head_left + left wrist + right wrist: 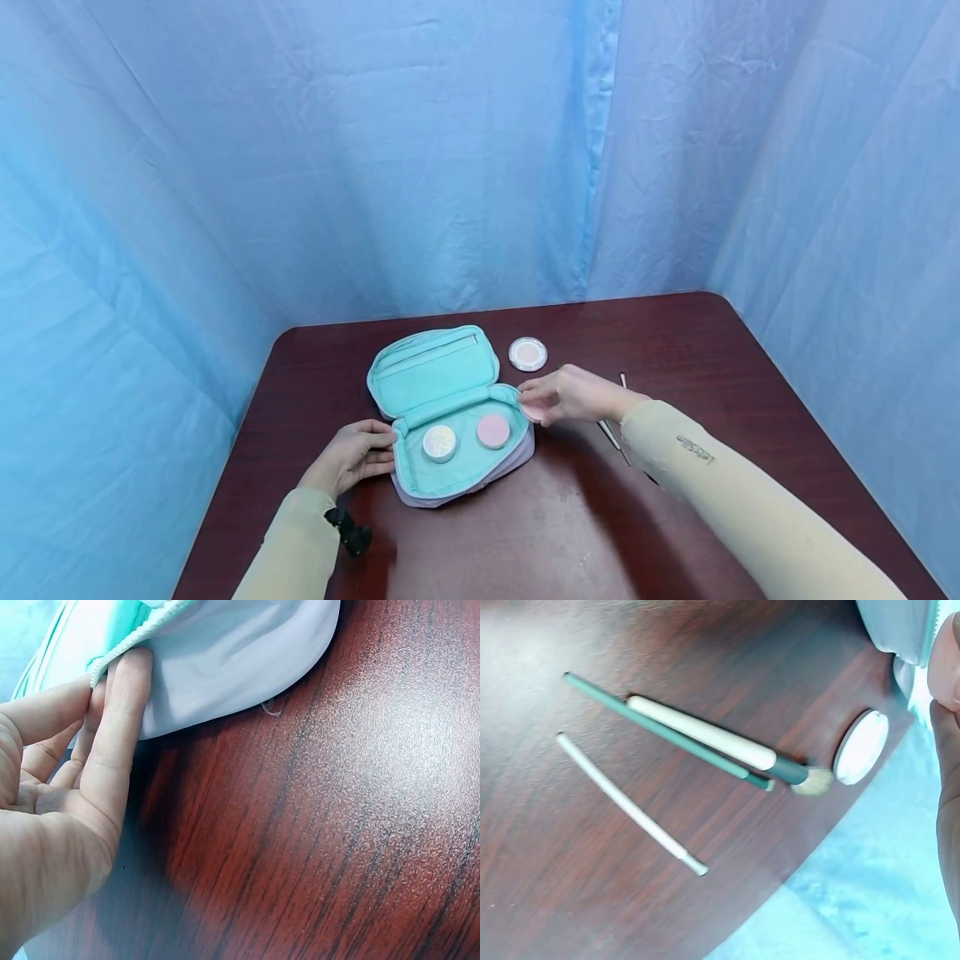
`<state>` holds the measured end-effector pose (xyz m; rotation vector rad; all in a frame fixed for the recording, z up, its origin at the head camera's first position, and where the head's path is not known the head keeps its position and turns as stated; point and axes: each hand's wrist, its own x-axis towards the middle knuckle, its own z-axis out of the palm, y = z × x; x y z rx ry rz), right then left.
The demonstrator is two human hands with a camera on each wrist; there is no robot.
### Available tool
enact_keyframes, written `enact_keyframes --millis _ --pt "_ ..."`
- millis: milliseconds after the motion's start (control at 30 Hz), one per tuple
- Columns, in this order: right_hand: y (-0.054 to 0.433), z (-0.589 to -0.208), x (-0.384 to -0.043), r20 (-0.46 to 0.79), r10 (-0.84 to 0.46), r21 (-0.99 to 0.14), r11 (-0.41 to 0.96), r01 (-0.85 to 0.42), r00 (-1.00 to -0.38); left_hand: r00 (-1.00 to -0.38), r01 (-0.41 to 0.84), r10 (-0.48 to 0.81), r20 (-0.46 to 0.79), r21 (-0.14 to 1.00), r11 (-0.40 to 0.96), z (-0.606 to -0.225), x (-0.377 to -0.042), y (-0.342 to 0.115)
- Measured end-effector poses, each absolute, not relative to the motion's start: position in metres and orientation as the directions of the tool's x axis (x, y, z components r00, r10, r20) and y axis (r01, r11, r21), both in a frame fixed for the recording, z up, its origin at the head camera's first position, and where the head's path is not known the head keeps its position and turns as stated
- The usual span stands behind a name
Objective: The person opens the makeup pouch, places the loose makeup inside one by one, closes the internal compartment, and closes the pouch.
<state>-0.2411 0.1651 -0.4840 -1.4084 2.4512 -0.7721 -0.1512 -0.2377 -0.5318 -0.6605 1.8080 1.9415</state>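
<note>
Left hand [351, 457] pinches the left rim of a bag [450, 482] containing two jars [492, 431]; right hand [577, 394], well apart, grips a pink case [534, 411] at the opposite rim.

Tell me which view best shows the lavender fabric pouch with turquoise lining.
The head view, where the lavender fabric pouch lies open and nearly whole. The left wrist view shows one side, cropped; right wrist view, only a fragment.

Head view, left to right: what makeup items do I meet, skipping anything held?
White jar → pink disc (both in the open pouch) → round compact → brushes, partly hidden.
</note>
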Motion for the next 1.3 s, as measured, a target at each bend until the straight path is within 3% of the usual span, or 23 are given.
enact_keyframes --millis 600,767,1300 --pt "0.101 -0.466 -0.244 -0.089 -0.861 -0.576 0.454 -0.680 -0.500 -0.807 -0.586 -0.025 -0.590 0.806 -0.082 -0.531 -0.151 -0.237" --pt "0.086 -0.468 -0.246 -0.108 -0.871 -0.561 0.451 -0.695 -0.479 -0.809 -0.582 -0.041 -0.586 0.809 -0.075 -0.531 -0.151 -0.236" --pt "0.061 -0.466 -0.243 -0.173 -0.855 -0.549 0.496 -0.672 -0.490 -0.804 -0.592 -0.012 -0.595 0.801 -0.084 -0.528 -0.152 -0.234"
